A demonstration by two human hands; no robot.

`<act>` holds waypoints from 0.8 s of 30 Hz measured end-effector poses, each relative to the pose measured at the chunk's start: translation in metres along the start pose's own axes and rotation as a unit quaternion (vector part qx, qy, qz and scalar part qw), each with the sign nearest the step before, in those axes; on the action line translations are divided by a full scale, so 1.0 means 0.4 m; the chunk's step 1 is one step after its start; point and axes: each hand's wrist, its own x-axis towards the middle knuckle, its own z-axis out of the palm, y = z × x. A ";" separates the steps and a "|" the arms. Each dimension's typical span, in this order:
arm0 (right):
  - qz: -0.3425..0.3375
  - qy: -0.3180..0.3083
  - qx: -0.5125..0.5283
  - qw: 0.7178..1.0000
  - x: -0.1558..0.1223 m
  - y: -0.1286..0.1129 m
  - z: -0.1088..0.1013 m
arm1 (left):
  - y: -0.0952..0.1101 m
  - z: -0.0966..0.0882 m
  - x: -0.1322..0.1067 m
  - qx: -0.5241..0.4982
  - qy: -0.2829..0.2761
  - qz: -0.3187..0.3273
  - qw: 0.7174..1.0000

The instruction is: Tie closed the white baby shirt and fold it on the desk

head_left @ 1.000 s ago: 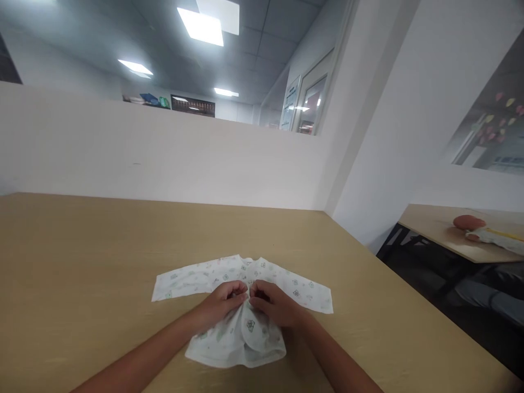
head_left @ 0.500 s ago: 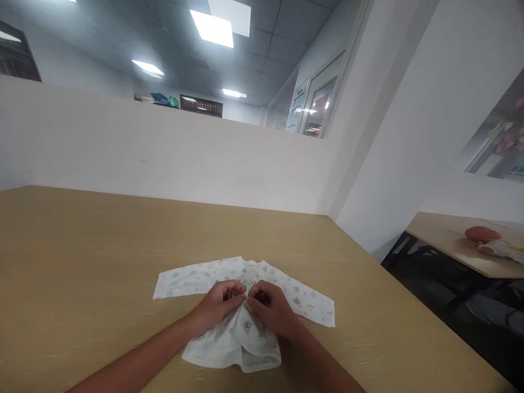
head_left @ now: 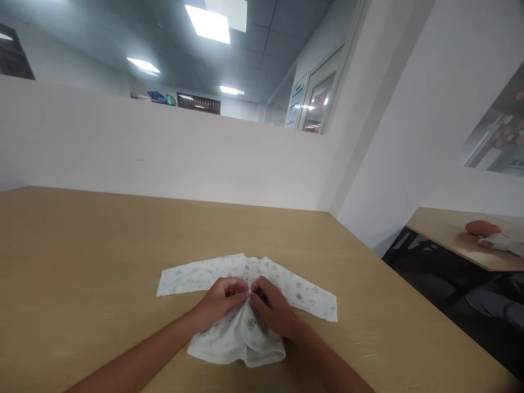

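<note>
On wood table (head_left: pixel 82 245): my L hand (head_left: pixel 223 297) & R hand (head_left: pixel 272 305) both pinch baby shirt (head_left: pixel 241 305) at front centre, 2 sleeves spread flat.

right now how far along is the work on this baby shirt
Done: the baby shirt lies flat on the table, both sleeves spread out. In hand: the left hand and right hand pinch the front opening together at mid-chest. Left: below the hands the two front panels gape apart, and nothing is folded yet.
</note>
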 end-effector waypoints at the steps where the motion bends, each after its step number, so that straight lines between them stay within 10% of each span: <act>1: -0.005 -0.004 -0.004 1.000 0.000 0.003 -0.001 | 0.002 0.000 -0.001 -0.002 0.000 -0.003 1.000; 24: -0.086 0.009 0.016 0.996 0.020 0.025 0.015 | 0.032 0.009 0.003 0.033 0.005 0.037 0.999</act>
